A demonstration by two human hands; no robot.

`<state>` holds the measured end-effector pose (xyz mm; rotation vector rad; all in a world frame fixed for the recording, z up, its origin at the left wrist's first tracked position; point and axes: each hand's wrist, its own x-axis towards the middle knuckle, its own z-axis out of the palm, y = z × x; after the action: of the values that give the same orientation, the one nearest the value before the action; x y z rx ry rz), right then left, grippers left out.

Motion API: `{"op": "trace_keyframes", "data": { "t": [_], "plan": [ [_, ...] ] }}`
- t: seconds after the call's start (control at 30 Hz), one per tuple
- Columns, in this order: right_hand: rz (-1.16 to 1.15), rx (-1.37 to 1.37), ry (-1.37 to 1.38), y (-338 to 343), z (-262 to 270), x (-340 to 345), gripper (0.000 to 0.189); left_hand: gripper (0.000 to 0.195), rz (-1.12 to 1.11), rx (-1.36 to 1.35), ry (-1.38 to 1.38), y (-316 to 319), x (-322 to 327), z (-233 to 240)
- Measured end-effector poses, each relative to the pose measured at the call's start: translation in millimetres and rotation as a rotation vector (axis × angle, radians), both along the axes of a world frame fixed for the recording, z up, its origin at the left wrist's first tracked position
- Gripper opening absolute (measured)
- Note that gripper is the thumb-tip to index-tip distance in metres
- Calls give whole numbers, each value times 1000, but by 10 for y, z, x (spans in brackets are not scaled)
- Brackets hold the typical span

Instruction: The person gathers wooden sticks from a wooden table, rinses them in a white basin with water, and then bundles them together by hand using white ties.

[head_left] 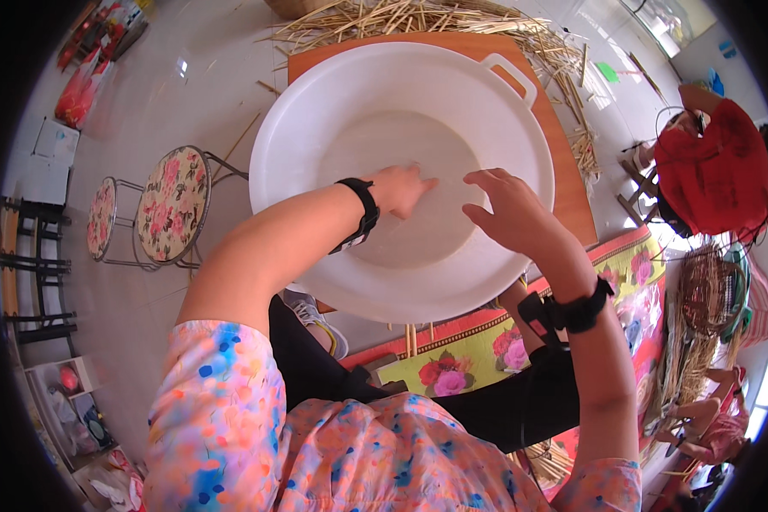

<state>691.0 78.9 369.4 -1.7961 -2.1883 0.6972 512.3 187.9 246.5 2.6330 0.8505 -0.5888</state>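
Observation:
A large white plastic basin (294, 134) with a loop handle stands in front of me on an orange-brown wooden board or tabletop (569, 192). My left hand (402, 190) reaches down over the middle of the basin, its fingers slightly blurred. Nothing shows in it, and whether the fingertips touch the bottom is unclear. Over the right side of the basin, my right hand (512, 211) is held with thumb and fingers apart and holds nothing. The basin's greyish round bottom may hold shallow water; I cannot tell. Both wrists wear black straps.
Loose straw stalks (416, 19) lie beyond and right of the board. Two flower-patterned round stools (173, 205) stand at left. A floral mat (448, 371) lies below the basin. At right are a red-covered seat or bag (717, 169), a wicker basket (710, 291) and another person (720, 429).

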Motion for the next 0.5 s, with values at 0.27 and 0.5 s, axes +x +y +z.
{"op": "trace_keyframes", "data": {
  "t": [0.27, 0.5],
  "plan": [
    [101, -410, -293, 799, -725, -525, 53, 61, 149, -229, -14, 584, -122, 0],
    [-4, -546, -465, 862, -1250, -1084, 82, 58, 215, -396, -28, 803, -258, -175]
  ]
}}
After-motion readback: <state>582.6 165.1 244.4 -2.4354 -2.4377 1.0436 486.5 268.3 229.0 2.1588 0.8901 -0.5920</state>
